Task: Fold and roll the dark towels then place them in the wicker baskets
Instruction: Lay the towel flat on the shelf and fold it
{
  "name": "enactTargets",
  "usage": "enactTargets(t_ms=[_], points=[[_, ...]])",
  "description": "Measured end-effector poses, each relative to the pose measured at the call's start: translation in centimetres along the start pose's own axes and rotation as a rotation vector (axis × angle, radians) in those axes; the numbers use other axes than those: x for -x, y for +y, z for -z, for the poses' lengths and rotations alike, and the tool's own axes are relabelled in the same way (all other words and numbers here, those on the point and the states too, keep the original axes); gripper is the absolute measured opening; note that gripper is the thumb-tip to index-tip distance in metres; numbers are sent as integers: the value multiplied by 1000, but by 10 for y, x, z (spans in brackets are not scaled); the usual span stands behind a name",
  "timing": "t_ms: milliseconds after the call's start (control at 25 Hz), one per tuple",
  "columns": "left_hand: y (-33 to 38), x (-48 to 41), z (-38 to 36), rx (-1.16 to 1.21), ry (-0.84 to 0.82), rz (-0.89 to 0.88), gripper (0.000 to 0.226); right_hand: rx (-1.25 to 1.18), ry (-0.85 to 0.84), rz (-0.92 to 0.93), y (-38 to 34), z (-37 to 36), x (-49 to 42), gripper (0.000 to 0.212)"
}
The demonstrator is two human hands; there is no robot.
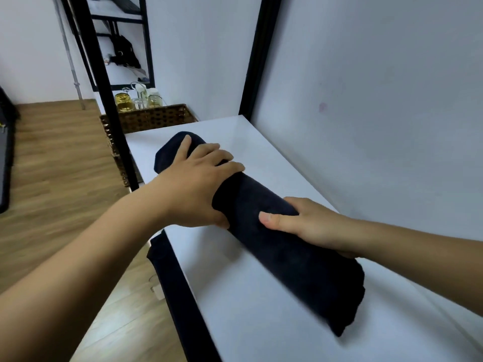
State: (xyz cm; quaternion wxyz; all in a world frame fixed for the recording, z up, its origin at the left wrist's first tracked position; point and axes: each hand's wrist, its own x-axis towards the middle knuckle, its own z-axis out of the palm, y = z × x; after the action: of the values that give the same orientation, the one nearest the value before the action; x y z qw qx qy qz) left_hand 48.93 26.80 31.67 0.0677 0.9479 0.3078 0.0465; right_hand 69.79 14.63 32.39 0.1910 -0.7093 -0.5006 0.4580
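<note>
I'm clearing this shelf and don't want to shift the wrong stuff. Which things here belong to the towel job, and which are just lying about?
Job: rolled dark towel, gripped by the left hand and right hand; wicker basket beyond it.
Lying about: glass jars behind the basket; black bag farther back.

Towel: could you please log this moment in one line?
towel: rolled, on shelf | left hand: grips towel | right hand: grips towel | basket: beyond towel

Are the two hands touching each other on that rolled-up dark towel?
Apart. In the head view the left hand and right hand both grip the rolled dark navy towel, with bare towel showing between their thumbs.
</note>
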Motion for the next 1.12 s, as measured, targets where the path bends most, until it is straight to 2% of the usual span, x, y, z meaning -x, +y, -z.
enactTargets(t_ms=[80,160,280,360,440,560,640,720,800,880,960,1120], points=[[-5,7,2,310,11,-6,80,15,69,34,-11,-16,0,29],[-8,7,-2,542,93,38,68,34,149,33,-18,-27,-2,34],[-19,-10,-21,462,208,113,72,0,225,-1,-32,-43,-15,41],[-33,-31,-31,429,292,61,72,-67,277,-18,-40,-52,-29,39],[-52,-57,-34,461,331,-24,65,-115,366,-50,-50,-60,-48,48],[-78,-102,-24,428,223,-131,62,-200,535,-122,-64,-69,-80,68],[-81,-126,-10,324,64,-140,51,-235,661,-162,-79,-79,-101,69],[-76,-139,0,283,-62,-76,39,-276,745,-178,-99,-87,-120,67],[-77,-146,0,333,-67,-55,30,-364,730,-175,-109,-93,-126,62],[-87,-153,-5,391,-53,-104,27,-418,646,-151,-100,-100,-110,51],[-96,-156,-7,404,-55,-160,26,-273,587,-139,-81,-108,-75,48],[-94,-163,-13,334,-66,-189,27,164,582,-69,-48,-135,-21,43]])
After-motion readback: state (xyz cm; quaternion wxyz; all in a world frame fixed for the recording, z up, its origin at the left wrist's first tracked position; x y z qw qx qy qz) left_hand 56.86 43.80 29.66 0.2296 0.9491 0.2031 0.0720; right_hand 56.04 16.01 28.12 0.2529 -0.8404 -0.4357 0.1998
